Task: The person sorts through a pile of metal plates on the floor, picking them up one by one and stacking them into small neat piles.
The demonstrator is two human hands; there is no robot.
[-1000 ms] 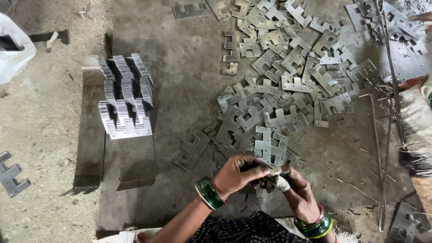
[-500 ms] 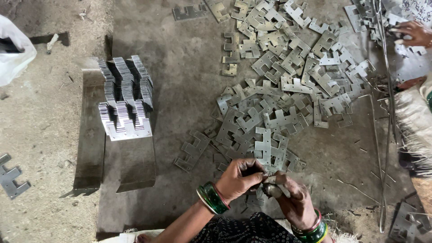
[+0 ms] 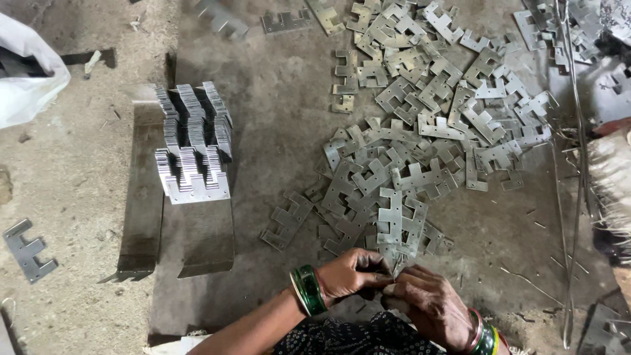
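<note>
My left hand (image 3: 351, 273) and my right hand (image 3: 430, 306) meet at the bottom middle, fingers pinched together at the near edge of a loose pile of grey E-shaped metal plates (image 3: 420, 131). Both hands close on a plate (image 3: 394, 263) at the pile's near tip; how much of it each holds is hidden by the fingers. Green bangles circle both wrists. A neat stack of the same plates (image 3: 194, 141) stands upright to the left on a flat metal sheet (image 3: 141, 217).
A single plate (image 3: 27, 250) lies on the dirt floor at far left. A white sack (image 3: 29, 79) sits at top left. Thin wires (image 3: 578, 171) run down the right side, next to a pale fibrous bundle (image 3: 611, 177).
Both hands have drawn lower and closer together. The other person's hand seen at the top right half a second ago is gone from view.
</note>
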